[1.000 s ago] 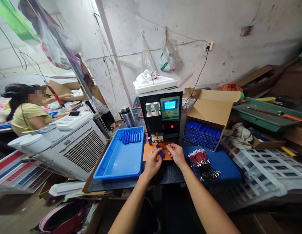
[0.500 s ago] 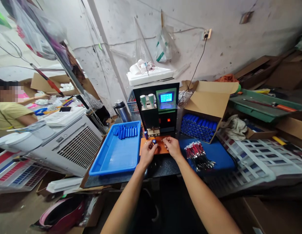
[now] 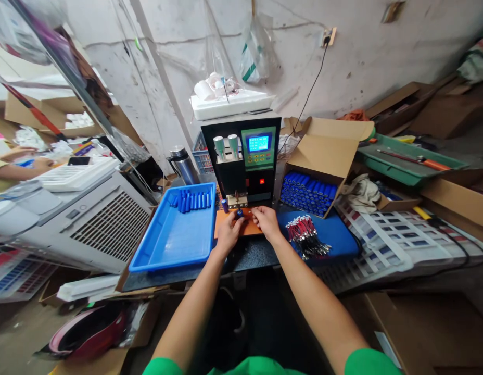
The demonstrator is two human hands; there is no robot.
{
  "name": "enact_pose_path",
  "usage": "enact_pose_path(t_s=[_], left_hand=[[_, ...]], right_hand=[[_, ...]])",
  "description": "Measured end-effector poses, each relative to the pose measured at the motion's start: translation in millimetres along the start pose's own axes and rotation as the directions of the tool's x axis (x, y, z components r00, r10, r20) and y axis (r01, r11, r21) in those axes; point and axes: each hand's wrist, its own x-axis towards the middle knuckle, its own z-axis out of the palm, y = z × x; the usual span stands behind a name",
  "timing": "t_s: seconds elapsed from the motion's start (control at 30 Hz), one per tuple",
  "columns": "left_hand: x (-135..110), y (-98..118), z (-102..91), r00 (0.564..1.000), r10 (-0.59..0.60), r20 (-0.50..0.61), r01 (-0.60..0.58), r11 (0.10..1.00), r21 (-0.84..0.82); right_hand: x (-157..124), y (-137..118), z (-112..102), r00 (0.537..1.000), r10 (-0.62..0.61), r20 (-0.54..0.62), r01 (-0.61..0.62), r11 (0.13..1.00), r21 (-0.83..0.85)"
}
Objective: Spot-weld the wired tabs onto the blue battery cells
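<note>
My left hand point(image 3: 228, 233) is closed on a blue cylindrical battery cell point(image 3: 240, 213), its thumb and fingers around the sides. The cell is just below the electrode pins of a black spot welder point(image 3: 231, 177); whether they touch I cannot tell. To the right, my right hand point(image 3: 266, 220) pinches something tiny by the cell, too small to name. Both hands are over an orange board point(image 3: 221, 223). Another blue cell point(image 3: 225, 205) stands upright at the board's back left. Several blue cells point(image 3: 194, 201) lie in a row in the blue tray point(image 3: 159, 255).
Right of the welder, a cardboard box point(image 3: 325, 148) holds many stacked blue cells point(image 3: 309, 191). Bundled red and black wire leads point(image 3: 306, 234) lie on a blue surface point(image 3: 343, 234). A metal flask point(image 3: 183, 166) stands behind the tray. At far left are a co-worker's arms point(image 3: 15, 166).
My view has tilted down and shifted, so the scene sits higher and further left. The cell in my left hand is closer to the electrode pins; my right hand has come nearer to it.
</note>
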Motion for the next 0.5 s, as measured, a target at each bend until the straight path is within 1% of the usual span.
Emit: enact_pose_path(t_s=[0.13, 0.2, 0.33, 0.43, 0.5], left_hand=[[-3, -3, 3.4, 1.000, 0.017, 0.011, -0.018, 0.996, 0.086], [-4, -3, 4.4, 1.000, 0.025, -0.004, -0.024, 0.994, 0.111], [-6, -2, 5.0, 0.998, 0.040, -0.049, -0.034, 0.991, 0.128], [-6, -2, 4.8, 0.998, 0.049, -0.051, -0.040, 0.986, 0.160], [-6, -2, 4.7, 0.998, 0.051, -0.048, -0.041, 0.984, 0.176]], right_hand=[[-2, -8, 8, 1.000, 0.004, 0.013, -0.005, 1.000, 0.015], [-2, -9, 12, 1.000, 0.002, 0.016, -0.002, 1.000, 0.020], [-1, -7, 18, 1.000, 0.004, 0.020, -0.004, 1.000, 0.021], [1, -2, 21, 0.999, 0.002, 0.035, -0.003, 1.000, 0.029], [2, 1, 21, 0.998, -0.019, 0.054, 0.019, 1.000, -0.002]])
